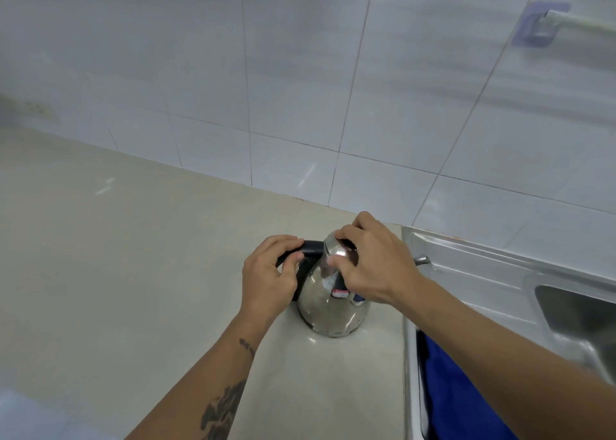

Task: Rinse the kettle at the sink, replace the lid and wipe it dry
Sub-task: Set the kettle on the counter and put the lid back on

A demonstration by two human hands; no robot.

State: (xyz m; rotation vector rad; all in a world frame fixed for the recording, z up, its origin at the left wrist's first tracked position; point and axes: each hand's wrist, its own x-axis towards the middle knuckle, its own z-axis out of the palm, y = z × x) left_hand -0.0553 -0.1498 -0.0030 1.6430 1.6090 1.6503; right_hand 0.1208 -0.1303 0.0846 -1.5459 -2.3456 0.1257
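A shiny steel kettle (328, 309) stands upright on the beige counter (133, 256), just left of the sink unit. My left hand (266, 279) is wrapped around its black handle (308, 249). Over the top of the kettle, my right hand (370, 259) has its fingers closed on the steel lid (336, 253). The lid's knob is hidden under my fingers. I cannot tell whether the lid is fully seated. A small red label (340, 294) shows on the kettle's side.
The stainless sink unit (483, 273) lies to the right, its basin (580, 319) at the far right edge. A blue cloth (456, 396) lies on the steel near the front. White wall tiles rise behind; a hook (540, 22) hangs at the upper right.
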